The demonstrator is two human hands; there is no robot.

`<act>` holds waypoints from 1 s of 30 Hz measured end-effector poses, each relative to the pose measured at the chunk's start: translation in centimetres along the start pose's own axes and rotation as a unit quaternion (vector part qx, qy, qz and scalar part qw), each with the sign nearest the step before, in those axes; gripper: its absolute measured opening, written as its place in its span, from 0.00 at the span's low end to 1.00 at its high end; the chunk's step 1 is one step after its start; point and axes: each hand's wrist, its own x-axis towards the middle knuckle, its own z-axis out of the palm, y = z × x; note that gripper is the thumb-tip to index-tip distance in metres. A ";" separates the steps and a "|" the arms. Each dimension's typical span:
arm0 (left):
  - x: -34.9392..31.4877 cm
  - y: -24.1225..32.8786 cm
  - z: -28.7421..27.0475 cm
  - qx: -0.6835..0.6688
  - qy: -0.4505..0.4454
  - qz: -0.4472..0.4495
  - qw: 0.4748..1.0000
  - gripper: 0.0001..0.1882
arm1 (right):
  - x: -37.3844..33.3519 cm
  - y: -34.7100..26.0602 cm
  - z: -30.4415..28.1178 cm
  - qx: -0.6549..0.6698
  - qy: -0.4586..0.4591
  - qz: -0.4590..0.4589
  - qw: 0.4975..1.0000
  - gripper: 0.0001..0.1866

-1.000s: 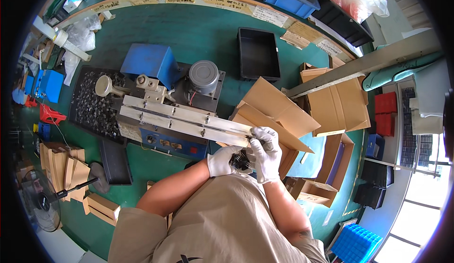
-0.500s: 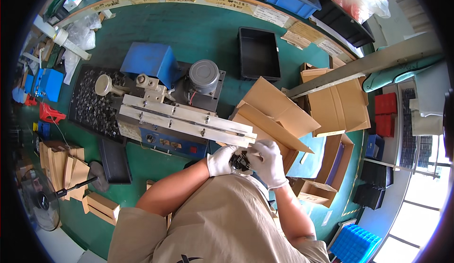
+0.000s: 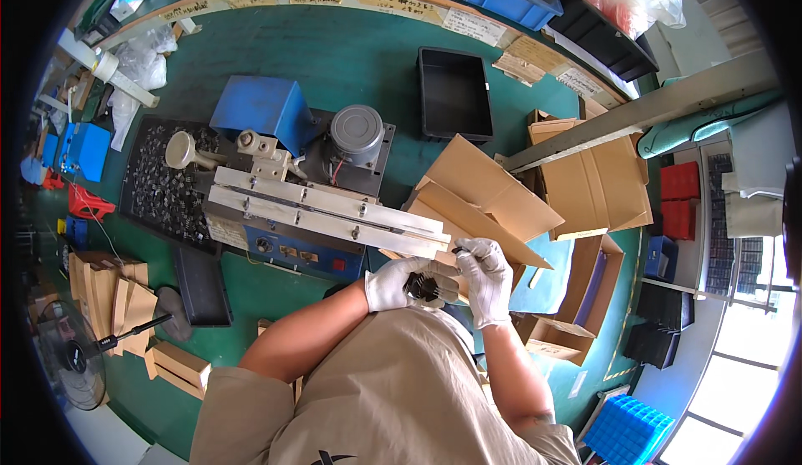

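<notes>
Progress looks partial from my end. Left hand (image 3: 387, 288), lower centre, is cupped loosely under a clump of black parts (image 3: 424, 287); right hand (image 3: 487, 281) sits just beside it, apart, fingertips closed on what I read as a small dark piece (image 3: 459, 250), near the right end of the white rails (image 3: 317, 222). Many loose parts (image 3: 167, 189) lie at frame left, so I'd judge plenty remains. Finished count: can't tell.
</notes>
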 end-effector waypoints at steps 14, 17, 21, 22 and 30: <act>-1.2 0.4 1.3 0.027 -0.003 0.046 0.999 0.26 | 0.8 -1.3 2.8 -0.189 0.009 -0.218 0.957 0.15; -1.4 0.4 1.8 0.012 -0.010 0.052 0.999 0.23 | -0.4 -2.4 2.0 -0.207 0.047 -0.165 0.963 0.19; -0.5 -0.2 -0.3 -0.076 -0.031 0.037 0.996 0.25 | -2.0 -3.8 0.9 -0.424 -0.152 -0.240 0.860 0.16; -0.4 -0.3 -1.1 -0.101 -0.023 0.013 0.995 0.27 | -2.3 -3.2 1.3 -0.441 -0.148 -0.227 0.856 0.15; 0.1 -0.7 -0.6 -0.090 0.044 -0.010 0.995 0.32 | -2.0 -0.8 0.2 -0.221 -0.075 -0.054 0.971 0.06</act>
